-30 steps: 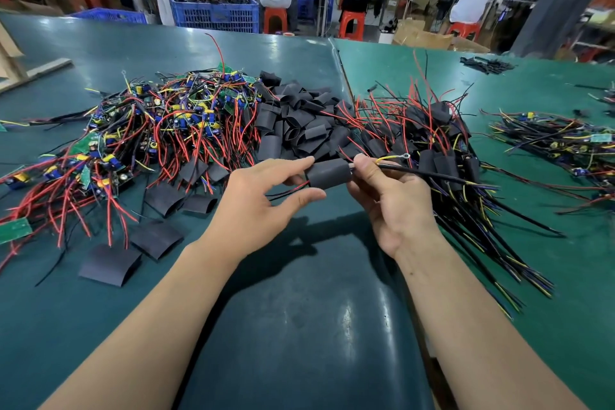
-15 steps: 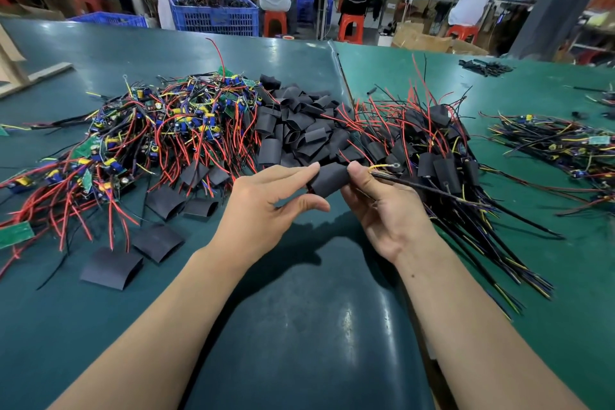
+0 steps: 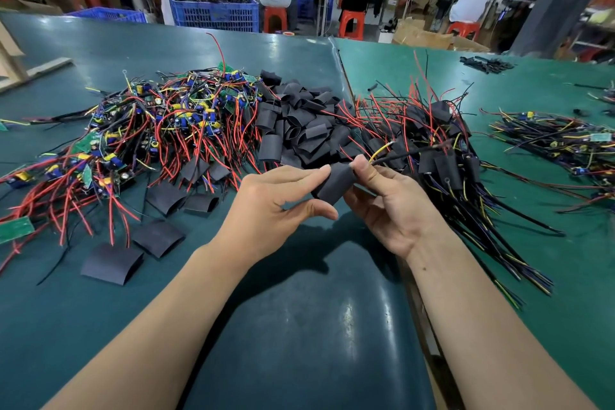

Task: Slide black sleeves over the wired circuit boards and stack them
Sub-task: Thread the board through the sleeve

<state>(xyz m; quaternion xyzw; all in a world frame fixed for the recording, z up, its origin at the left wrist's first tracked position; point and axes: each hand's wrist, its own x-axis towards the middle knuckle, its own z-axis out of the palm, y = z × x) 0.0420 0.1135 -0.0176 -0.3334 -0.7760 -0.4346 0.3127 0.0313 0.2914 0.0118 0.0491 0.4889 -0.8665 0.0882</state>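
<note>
**A:** Head view, then. Where is the sleeve that matters?

**B:** Between the two hands, lifted above the dark green table [image 3: 299, 326]. The black sleeve [image 3: 332, 185] is held by the left hand [image 3: 269, 213] at its lower left end and the right hand [image 3: 392, 206] at its upper right end.

**A:** How are the fingers set?

**B:** The left forefinger lies along the sleeve's top and the thumb curls below it, a loose pinch. The right thumb and forefinger are pressed together at the sleeve's upper right mouth, where the wire bundle [image 3: 396, 155] comes out.

**A:** And its long axis?

**B:** It slants from lower left, near the left thumb, up to the right, toward the right thumb. The wires carry on along that line, rightward and away, over the finished pile [image 3: 442, 156].

**A:** Is the board fully inside?

**B:** I cannot tell; no board shows at either mouth, only black tube.

**A:** So which hand stacks it?

**B:** The right, I judge. The finished pile lies just right of and beyond it, while the bare boards [image 3: 159, 130] and the loose sleeves [image 3: 299, 123] sit to the left and centre. The wires already point that way.

**A:** Any snag?

**B:** Those trailing wires could catch on the red leads beneath.
</note>
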